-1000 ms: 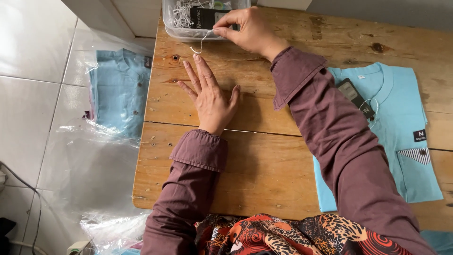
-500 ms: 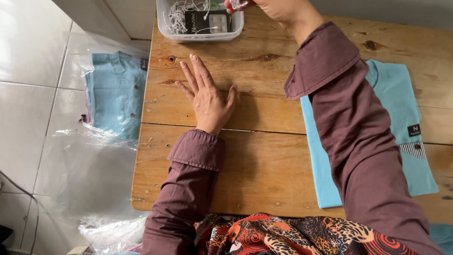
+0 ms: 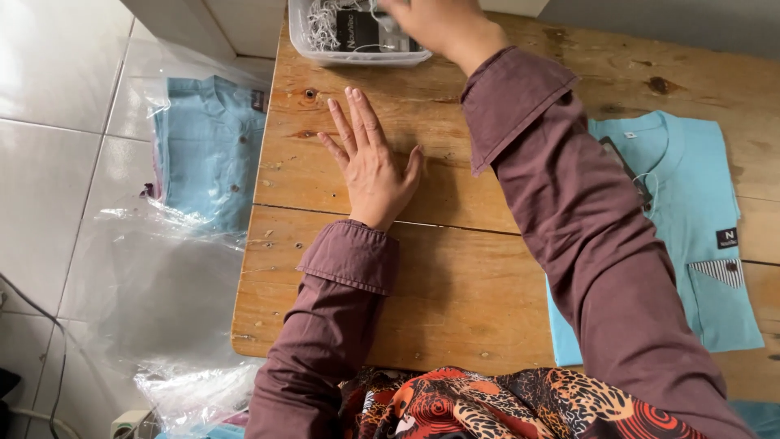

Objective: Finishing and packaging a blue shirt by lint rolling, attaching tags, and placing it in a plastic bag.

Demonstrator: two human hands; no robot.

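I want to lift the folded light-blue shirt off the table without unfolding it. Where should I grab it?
Take the folded shirt by its right long edge, coming from the table's right side. It lies flat, collar away from you, and the right hand's sleeve covers its left edge, so the right side is free.

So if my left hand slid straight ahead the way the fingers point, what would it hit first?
Probably the clear plastic tub at the table's far edge. The left hand lies flat, fingers angled slightly left, with only bare wooden table between.
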